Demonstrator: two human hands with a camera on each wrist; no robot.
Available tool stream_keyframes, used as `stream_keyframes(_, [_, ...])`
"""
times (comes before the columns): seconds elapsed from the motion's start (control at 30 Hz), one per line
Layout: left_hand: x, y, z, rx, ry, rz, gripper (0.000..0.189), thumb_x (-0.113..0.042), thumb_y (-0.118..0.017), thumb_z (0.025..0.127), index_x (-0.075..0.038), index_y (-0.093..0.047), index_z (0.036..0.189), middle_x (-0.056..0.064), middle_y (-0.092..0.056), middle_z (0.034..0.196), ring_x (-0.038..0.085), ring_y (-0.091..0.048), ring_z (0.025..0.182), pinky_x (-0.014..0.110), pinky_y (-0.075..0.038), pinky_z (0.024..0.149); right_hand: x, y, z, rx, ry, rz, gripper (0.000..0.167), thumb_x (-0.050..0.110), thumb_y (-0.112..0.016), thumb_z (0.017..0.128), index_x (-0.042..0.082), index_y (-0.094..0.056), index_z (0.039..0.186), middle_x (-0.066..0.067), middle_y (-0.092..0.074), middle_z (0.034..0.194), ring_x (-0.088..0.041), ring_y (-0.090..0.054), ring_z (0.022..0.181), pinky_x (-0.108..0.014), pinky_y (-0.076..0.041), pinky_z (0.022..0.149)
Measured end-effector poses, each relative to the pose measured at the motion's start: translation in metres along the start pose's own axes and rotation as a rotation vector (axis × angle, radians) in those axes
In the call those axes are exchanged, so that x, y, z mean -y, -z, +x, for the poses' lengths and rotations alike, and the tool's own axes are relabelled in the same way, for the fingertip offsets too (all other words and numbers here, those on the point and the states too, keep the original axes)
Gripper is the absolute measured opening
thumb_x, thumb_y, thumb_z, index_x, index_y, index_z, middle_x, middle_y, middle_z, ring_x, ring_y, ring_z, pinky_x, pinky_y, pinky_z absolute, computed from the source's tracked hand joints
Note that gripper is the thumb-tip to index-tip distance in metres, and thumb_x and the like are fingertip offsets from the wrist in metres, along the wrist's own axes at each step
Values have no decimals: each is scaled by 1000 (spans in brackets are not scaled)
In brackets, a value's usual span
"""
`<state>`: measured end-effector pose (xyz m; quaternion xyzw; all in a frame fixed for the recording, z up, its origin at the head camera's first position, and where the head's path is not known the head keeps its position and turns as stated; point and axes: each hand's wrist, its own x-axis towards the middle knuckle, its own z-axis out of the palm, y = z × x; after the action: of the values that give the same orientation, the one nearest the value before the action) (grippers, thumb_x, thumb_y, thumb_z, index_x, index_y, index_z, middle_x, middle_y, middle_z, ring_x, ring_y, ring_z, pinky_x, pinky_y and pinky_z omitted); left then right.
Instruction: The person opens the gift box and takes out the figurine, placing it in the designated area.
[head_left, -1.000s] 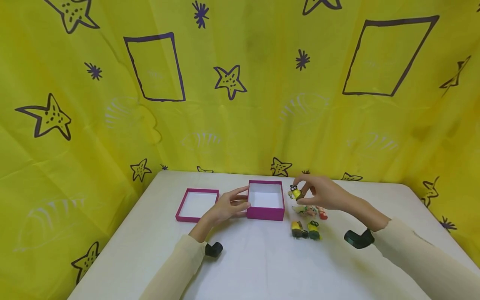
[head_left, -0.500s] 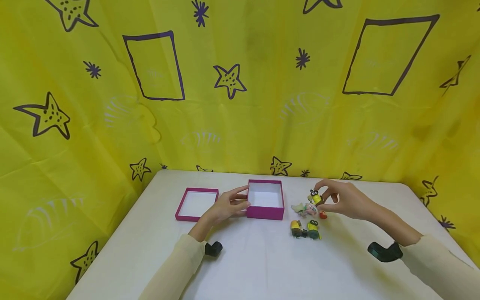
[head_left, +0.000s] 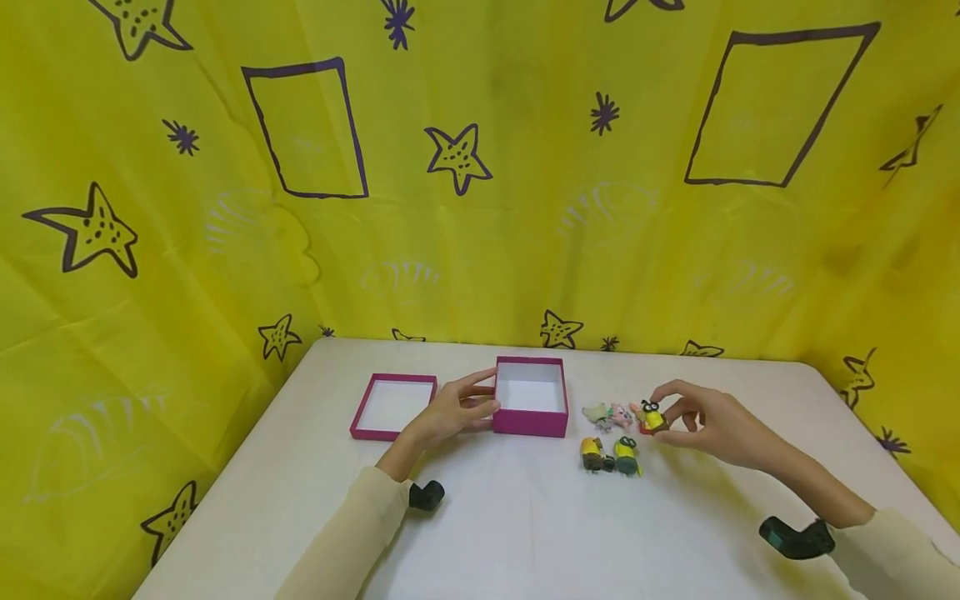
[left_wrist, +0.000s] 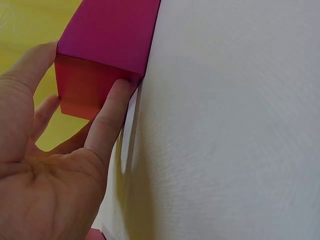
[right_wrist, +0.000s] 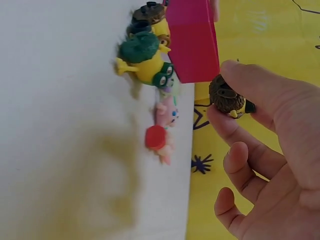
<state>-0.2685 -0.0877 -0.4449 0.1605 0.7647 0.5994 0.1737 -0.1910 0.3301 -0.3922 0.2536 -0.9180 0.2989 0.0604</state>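
Note:
My right hand (head_left: 716, 423) pinches a small yellow Minion figurine (head_left: 652, 419) with black goggles between thumb and fingertips. In the right wrist view its brown, fur-textured lower part (right_wrist: 226, 95) faces the camera. Below it in the head view lie pink and red toy figures (head_left: 621, 416), overlapped partly by the held one. Two more Minion figurines (head_left: 626, 456) lie nearer to me. My left hand (head_left: 450, 410) rests its extended fingertips against the left side of a magenta box (head_left: 529, 423), open at the top, its white inside showing. The left wrist view shows thumb and fingers spread across that side (left_wrist: 82, 87).
A shallow magenta lid (head_left: 377, 435) with a white inside lies left of the box, beside my left hand. The white table (head_left: 525, 525) ends at the back against a yellow curtain (head_left: 480, 250) printed with starfish.
My right hand has carried the Minion figurine from beside the box to the right and down, toward the red toy figure. My left hand and the box stay in place.

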Motion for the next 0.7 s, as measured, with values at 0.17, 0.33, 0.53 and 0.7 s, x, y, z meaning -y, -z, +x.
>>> stream_keyframes(0.17, [1,1,1,-4,-3,0,66,-27,-73,97,-29,-45,157,14,-55,146,29,-60,127,37,-57,97,-7,-11,-11,-12,-21,65,44,20,-87,84,17,-62,120,16,-71,83,-7,-48,64,-26,-38,53])
stream_keyframes(0.33, [2,2,2,-1,-4,4,66,-28,-74,97,-29,-45,157,14,-55,146,29,-59,127,37,-56,97,-13,-18,-19,15,-105,106,45,23,-86,84,13,-62,122,13,-71,85,-9,-48,65,-27,-39,54])
stream_keyframes(0.53, [2,2,2,-3,4,5,65,-29,-74,96,-32,-47,155,13,-55,146,28,-60,126,37,-57,96,-19,-27,-26,10,-124,139,45,21,-87,83,13,-63,121,10,-71,86,-9,-49,64,-26,-40,54])
stream_keyframes(0.7, [1,1,1,-3,1,14,66,-30,-74,96,-31,-46,156,13,-55,146,29,-59,128,38,-57,96,-22,-35,-30,13,-111,184,44,20,-87,83,13,-64,120,8,-72,87,-9,-48,61,-26,-39,52])
